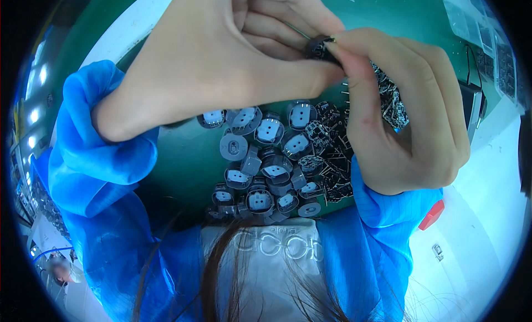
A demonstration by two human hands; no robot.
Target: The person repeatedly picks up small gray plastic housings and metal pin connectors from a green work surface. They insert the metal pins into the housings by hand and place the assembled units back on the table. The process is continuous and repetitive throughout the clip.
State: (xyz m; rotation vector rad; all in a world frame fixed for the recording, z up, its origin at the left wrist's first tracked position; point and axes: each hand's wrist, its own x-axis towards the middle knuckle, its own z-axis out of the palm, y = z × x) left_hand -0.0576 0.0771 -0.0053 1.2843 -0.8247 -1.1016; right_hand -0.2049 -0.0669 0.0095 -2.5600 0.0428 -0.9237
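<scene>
The tabletop (pixel 399 23) is green. At the top right are see-through plastic boxes (pixel 466 21), with 1 dark box (pixel 470 105) near them and 1 red thing (pixel 431 215) lower down. At the lower left is 1 other person (pixel 73 274), small and blurry.

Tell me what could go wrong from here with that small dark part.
Held at the fingertips of the left hand and right hand, the small dark part could slip and be lost among the dark pinned pieces.
Those pieces lie against the grey housings, so pins might snag or bend.
Loose hair hangs near the housings and could catch.
</scene>
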